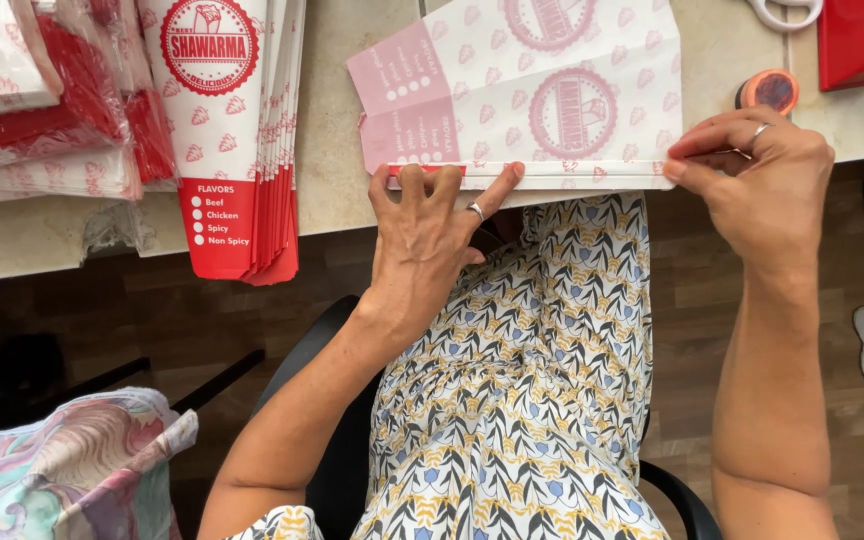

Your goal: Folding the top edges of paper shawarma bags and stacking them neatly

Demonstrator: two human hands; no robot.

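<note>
A flat white paper bag [512,90] with pink and red print lies on the beige tabletop [332,130], its near edge folded over at the table's front. My left hand [432,230] presses its fingers flat on the left half of the folded strip. My right hand [762,170] pinches the strip's right end between thumb and fingers. Both hands wear a ring.
A stack of red-and-white printed paper bags [237,140] overhangs the table edge at left, with more bundles [42,110] beside it. An orange tape roll [769,90], white scissor handles [784,12] and a red box [862,40] sit at the far right. Patterned cloth [72,470] lies lower left.
</note>
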